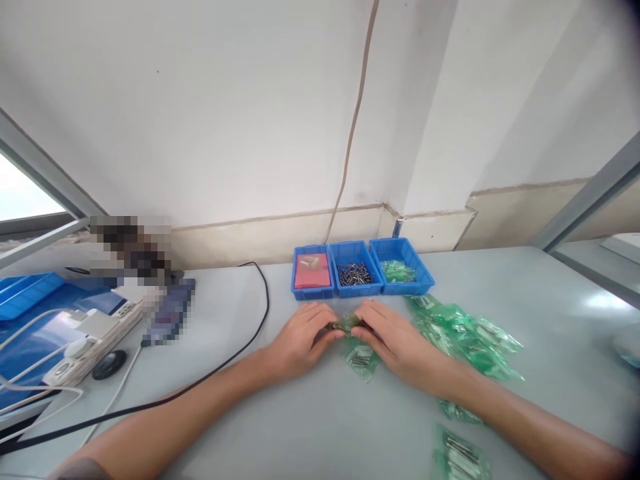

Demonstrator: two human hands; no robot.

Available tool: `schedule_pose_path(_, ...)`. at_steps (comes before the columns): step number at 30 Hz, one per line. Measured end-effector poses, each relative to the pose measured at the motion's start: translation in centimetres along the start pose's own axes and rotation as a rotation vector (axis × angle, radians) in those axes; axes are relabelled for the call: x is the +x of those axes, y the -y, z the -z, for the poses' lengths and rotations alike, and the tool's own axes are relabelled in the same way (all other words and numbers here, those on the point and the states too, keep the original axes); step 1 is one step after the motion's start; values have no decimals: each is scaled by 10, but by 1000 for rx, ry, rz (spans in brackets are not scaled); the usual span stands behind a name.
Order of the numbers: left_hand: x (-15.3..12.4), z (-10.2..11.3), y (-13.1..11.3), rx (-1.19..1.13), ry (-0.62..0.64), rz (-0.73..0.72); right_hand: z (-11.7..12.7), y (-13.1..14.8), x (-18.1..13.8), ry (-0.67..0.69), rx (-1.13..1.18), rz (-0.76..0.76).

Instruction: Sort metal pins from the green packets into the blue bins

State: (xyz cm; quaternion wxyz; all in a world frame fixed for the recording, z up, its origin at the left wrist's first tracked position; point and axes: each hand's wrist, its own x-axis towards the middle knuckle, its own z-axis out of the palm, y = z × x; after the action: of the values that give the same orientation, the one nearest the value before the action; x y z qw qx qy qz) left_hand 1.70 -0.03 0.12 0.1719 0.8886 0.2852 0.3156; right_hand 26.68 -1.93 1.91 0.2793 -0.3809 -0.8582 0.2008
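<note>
My left hand point(307, 337) and my right hand point(383, 333) meet over the middle of the table, both closed on the top of a small green plastic bag point(361, 360). Thin metal pieces show through its lower part, which hangs toward me. Between my fingertips the upper edge of the bag is bunched up. Right of my right hand lies a pile of similar green bags point(465, 333), with metal pieces inside several of them. Another filled bag point(460, 457) rests near the front, below my right forearm.
Three blue bins stand behind my hands: one with a red sheet point(311, 272), one with loose metal pins point(355, 275), one with green bags point(397, 271). A black cable point(265, 293) crosses the table at left, near a power strip point(95, 347) with plugs.
</note>
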Motion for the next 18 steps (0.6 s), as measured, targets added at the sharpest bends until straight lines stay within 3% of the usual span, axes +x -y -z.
schedule_pose_path(18,1,0,0,5,-1,-22,-6,-8,-1,-7,-15,35)
